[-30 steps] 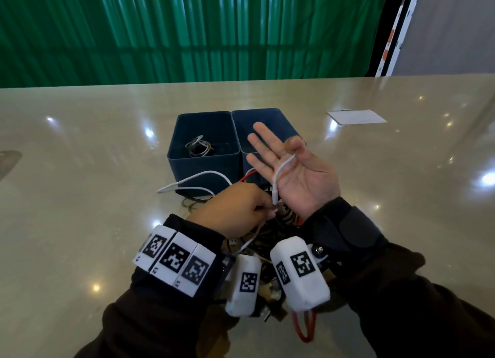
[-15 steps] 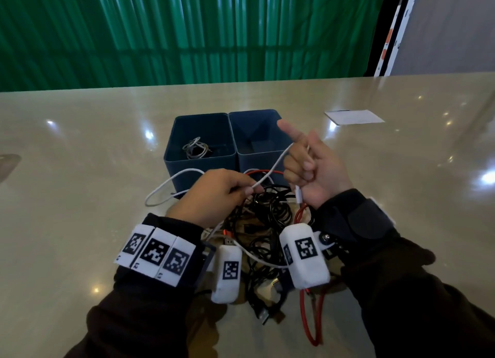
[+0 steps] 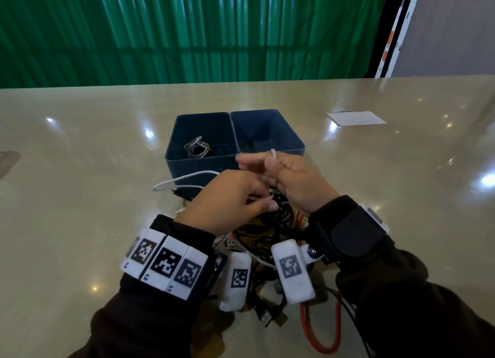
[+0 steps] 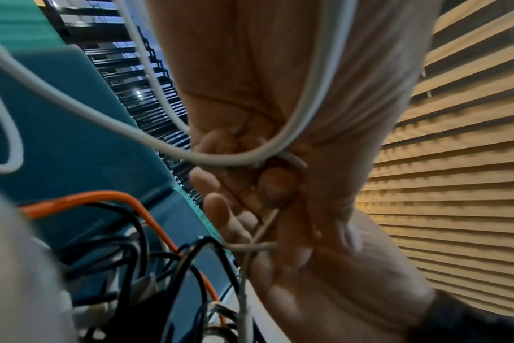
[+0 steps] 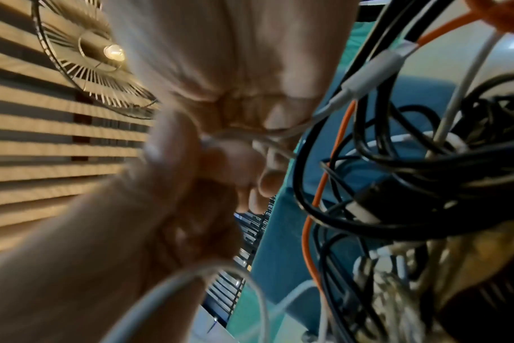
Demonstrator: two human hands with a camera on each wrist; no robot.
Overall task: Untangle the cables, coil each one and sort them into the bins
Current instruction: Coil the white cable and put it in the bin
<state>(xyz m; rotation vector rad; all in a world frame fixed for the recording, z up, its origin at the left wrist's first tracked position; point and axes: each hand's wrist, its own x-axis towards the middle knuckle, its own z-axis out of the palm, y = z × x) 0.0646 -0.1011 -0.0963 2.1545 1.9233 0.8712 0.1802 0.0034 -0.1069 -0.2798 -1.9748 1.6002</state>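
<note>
In the middle of the frame, the left hand (image 3: pixel 227 199) has moved close to the right hand (image 3: pixel 292 181). Both now pinch the white cable (image 3: pixel 184 179), winding a new loop. The bins (image 3: pixel 203 167) wait just behind.

Glossy beige stone-look worktop (image 3: pixel 80 170) with white light spots. Two dark blue plastic bins (image 3: pixel 198 167); the left one contains a grey-and-white coiled cable (image 3: pixel 197 147). Thin white cable (image 3: pixel 184 179); tangle of black cables (image 3: pixel 278 218); orange-red cable (image 3: pixel 320 339). Black sleeves; white wrist tags (image 3: pixel 163 264) with black square-code patterns. Far: green vertically ribbed curtain (image 3: pixel 187 31). White paper sheet (image 3: pixel 355 117), far right.
</note>
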